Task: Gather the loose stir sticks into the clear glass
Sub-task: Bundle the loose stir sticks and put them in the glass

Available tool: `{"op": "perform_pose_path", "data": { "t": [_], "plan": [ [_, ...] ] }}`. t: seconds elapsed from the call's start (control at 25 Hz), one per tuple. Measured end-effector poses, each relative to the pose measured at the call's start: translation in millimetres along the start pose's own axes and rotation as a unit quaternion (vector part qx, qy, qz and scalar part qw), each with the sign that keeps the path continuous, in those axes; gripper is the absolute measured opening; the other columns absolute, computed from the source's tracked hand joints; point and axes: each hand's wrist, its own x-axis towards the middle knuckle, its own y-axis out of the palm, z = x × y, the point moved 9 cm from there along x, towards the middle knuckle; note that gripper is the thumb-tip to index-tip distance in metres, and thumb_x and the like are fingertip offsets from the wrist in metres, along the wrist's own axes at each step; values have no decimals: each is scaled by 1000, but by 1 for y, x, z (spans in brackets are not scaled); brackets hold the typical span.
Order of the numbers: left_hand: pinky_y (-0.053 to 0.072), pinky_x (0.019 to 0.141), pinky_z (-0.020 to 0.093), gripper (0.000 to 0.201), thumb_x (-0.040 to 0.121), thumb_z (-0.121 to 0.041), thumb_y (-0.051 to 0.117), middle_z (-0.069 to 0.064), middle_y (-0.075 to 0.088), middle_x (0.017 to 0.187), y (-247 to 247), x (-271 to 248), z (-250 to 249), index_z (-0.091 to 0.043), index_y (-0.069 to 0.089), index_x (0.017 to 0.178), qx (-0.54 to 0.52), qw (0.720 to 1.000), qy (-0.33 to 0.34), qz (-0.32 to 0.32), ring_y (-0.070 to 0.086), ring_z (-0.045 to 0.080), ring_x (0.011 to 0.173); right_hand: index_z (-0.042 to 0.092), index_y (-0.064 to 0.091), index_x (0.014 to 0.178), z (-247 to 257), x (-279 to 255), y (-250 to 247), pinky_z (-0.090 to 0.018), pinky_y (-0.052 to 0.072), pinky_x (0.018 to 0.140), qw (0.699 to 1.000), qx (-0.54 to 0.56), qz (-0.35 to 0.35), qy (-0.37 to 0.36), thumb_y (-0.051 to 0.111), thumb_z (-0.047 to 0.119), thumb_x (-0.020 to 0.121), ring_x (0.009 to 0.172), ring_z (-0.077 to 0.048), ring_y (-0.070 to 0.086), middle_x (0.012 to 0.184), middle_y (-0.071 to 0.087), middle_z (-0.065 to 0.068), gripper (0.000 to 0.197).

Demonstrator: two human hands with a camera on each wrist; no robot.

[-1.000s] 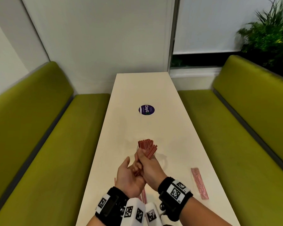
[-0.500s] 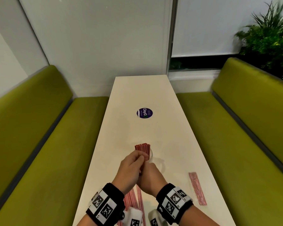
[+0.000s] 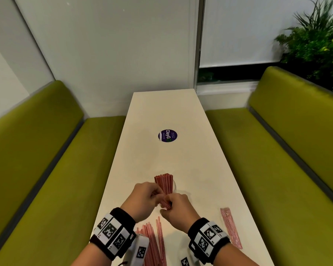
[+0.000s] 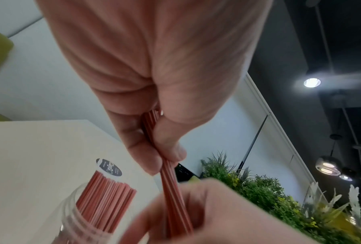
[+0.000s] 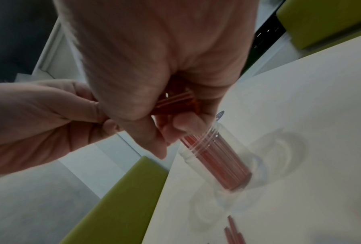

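A clear glass [image 3: 174, 187] stands on the white table [image 3: 190, 169], packed with upright red stir sticks [image 3: 164, 182]. Just in front of it my two hands share a small bundle of stir sticks [image 3: 166, 204]. My left hand [image 3: 155, 196] pinches the bundle [image 4: 169, 166] between thumb and fingers. My right hand [image 3: 169, 206] grips its other end [image 5: 175, 100], fingers curled round it. The left wrist view shows the glass [image 4: 71, 214] low at the left. More loose sticks [image 3: 154, 244] lie on the table between my wrists.
A wrapped flat packet of sticks [image 3: 230, 227] lies near the table's right edge. A round purple sticker [image 3: 167, 135] sits mid-table. Green benches [image 3: 46, 179] flank the table on both sides. A plant [image 3: 315, 41] stands at the back right.
My left hand, open beside the right a second ago, has closed onto the sticks. The bundle that fanned out at the glass mouth is now held lower between both hands.
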Motion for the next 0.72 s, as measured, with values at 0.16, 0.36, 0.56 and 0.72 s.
{"op": "perform_pose_path", "data": {
  "t": [0.16, 0.36, 0.56, 0.72],
  "plan": [
    [36, 57, 12, 15, 96, -12, 60, -3, 65, 76, -44, 32, -4, -12, 74, 94, 65, 995, -7, -69, 52, 7, 64, 23, 65, 97, -60, 4, 2, -19, 49, 63, 992, -47, 38, 108, 71, 26, 79, 69, -8, 62, 95, 65, 2, 20],
    [44, 75, 28, 20, 98, -11, 52, 8, 70, 102, -30, 83, -6, -8, 72, 101, 202, 979, 16, -20, 60, 23, 91, 29, 60, 100, -98, -2, 4, -33, 55, 84, 983, -75, 67, 156, 66, 40, 80, 92, -16, 68, 107, 67, 1, 24],
    [50, 91, 36, 25, 98, -8, 46, 15, 61, 119, 61, 105, 9, -5, 62, 117, 365, 918, 40, 149, 61, 31, 109, 28, 61, 112, -107, -8, 2, -32, 51, 86, 976, -137, 78, 148, 59, 45, 84, 98, -21, 67, 117, 63, 1, 33],
    [50, 91, 38, 26, 96, -8, 46, 14, 59, 124, 92, 105, 17, -3, 60, 117, 415, 889, 80, 173, 60, 32, 109, 28, 62, 112, -114, -16, -1, -32, 50, 87, 975, -138, 87, 153, 57, 47, 84, 104, -22, 64, 122, 61, 1, 34]
  ]
}}
